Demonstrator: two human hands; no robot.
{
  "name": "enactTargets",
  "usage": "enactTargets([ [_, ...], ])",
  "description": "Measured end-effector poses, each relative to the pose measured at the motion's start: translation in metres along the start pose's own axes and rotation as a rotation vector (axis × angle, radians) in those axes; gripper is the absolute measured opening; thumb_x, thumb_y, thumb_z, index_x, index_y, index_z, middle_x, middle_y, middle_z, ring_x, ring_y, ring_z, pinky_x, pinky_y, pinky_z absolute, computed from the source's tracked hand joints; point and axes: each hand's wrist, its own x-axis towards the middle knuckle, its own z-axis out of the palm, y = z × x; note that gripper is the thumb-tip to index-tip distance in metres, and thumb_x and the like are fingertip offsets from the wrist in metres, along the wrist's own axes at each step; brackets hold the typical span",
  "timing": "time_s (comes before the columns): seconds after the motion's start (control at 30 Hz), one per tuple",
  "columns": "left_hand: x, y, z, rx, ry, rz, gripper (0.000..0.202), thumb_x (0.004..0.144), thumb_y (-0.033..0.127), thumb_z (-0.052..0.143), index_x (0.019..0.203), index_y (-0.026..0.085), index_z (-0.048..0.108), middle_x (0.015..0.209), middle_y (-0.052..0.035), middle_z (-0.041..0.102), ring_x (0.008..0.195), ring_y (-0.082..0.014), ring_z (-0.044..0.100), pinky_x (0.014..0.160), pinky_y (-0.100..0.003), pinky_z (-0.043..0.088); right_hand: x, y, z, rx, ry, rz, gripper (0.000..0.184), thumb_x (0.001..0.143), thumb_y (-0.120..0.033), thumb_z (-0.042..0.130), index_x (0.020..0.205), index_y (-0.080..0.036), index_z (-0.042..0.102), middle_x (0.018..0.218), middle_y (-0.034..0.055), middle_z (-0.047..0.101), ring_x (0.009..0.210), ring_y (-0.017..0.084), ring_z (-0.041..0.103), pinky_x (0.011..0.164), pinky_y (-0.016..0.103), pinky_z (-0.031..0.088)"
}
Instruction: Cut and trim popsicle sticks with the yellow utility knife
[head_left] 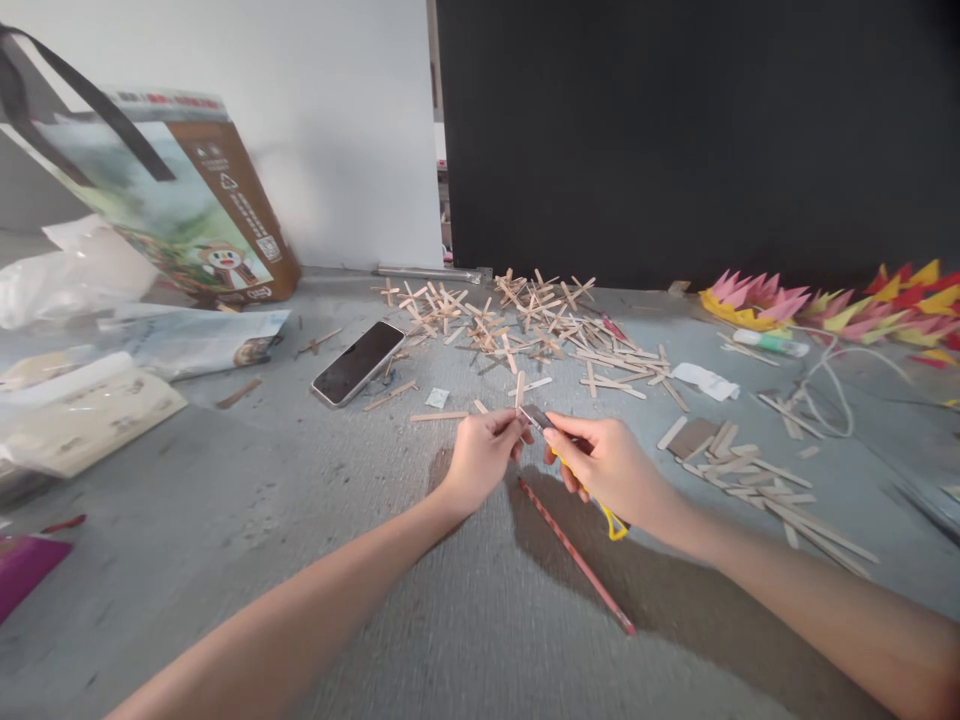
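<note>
Near the middle of the head view, my left hand [486,455] pinches a wooden craft stick [520,388], which points up and away from me. My right hand [611,460] is closed around a utility knife [571,460] with a yellow and dark handle. Its blade end meets the stick just by my left fingertips; whether it cuts into the wood I cannot tell. Below my hands a red patterned pencil [577,560] lies slantwise on the grey surface [420,640].
Crossed and loose sticks [525,310] are heaped at the back. More sticks [750,480] lie on the right, near a white cable [817,390] and folded paper pieces [757,300]. A phone [360,362], plastic packages [82,410] and a carrier bag [195,200] are on the left.
</note>
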Motion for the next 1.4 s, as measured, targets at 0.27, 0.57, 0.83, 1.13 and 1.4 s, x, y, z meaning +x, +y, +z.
enactTargets([
  [0.27,-0.001,-0.001,0.000,0.026,-0.008,0.004,0.037,0.096,0.042,0.054,0.069,0.018,0.064,0.053,0.0028,0.053,0.054,-0.0114,0.048,0.057,-0.023,0.035,0.002,0.007,0.002,-0.053,0.027,-0.025,0.047,0.102,-0.051,0.051,0.117,-0.014,0.076,0.051,-0.0013,0.060,0.037,0.012,0.052,0.041,0.024,0.040],
  [0.57,-0.002,0.000,-0.001,0.078,0.009,0.013,0.034,0.094,0.034,0.053,0.067,0.017,0.063,0.053,0.0036,0.052,0.055,-0.0111,0.047,0.057,-0.023,0.033,0.003,0.001,0.003,0.203,-0.072,0.067,0.041,0.098,-0.050,0.056,0.109,-0.013,0.072,0.068,0.0011,0.064,0.042,0.010,0.052,0.037,0.022,0.040],
  [0.83,0.003,-0.008,-0.002,0.008,-0.006,-0.011,0.027,0.089,0.027,0.054,0.068,0.017,0.065,0.053,0.0035,0.052,0.053,-0.0105,0.045,0.055,-0.023,0.032,0.004,-0.010,-0.002,0.430,-0.212,0.052,0.033,0.097,-0.047,0.061,0.088,-0.016,0.067,0.075,0.0023,0.066,0.042,0.007,0.051,0.037,0.021,0.037],
  [1.13,0.002,-0.001,-0.003,-0.029,-0.015,-0.018,0.038,0.094,0.043,0.056,0.069,0.017,0.065,0.052,0.0036,0.051,0.051,-0.0102,0.044,0.055,-0.023,0.033,0.008,0.004,0.004,0.286,-0.088,0.038,0.038,0.099,-0.050,0.056,0.083,-0.017,0.066,0.060,-0.0005,0.062,0.038,0.009,0.050,0.039,0.023,0.040],
  [1.4,0.000,-0.001,-0.002,0.022,-0.007,-0.008,0.038,0.096,0.042,0.054,0.068,0.017,0.063,0.052,0.0039,0.049,0.051,-0.0099,0.041,0.054,-0.023,0.030,0.007,0.006,0.006,0.254,-0.058,0.020,0.040,0.097,-0.055,0.057,0.087,-0.017,0.067,0.070,0.0013,0.066,0.043,0.011,0.055,0.038,0.023,0.042],
])
